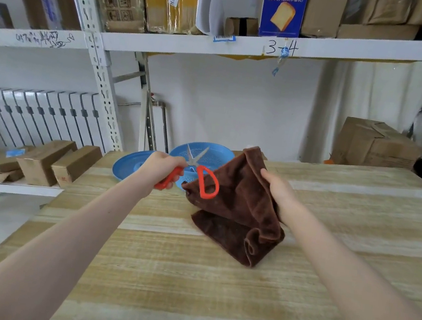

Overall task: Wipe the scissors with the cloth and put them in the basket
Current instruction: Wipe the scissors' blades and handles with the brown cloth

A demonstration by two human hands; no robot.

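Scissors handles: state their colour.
Red-orange, best seen in the head view: the left hand grips one of the handles, the other shows against the cloth.

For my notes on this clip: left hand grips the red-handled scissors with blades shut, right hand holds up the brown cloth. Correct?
Not quite. The head view shows the scissors with blades spread open in a V. The rest stands: the left hand grips a red handle, the right hand holds up the brown cloth.
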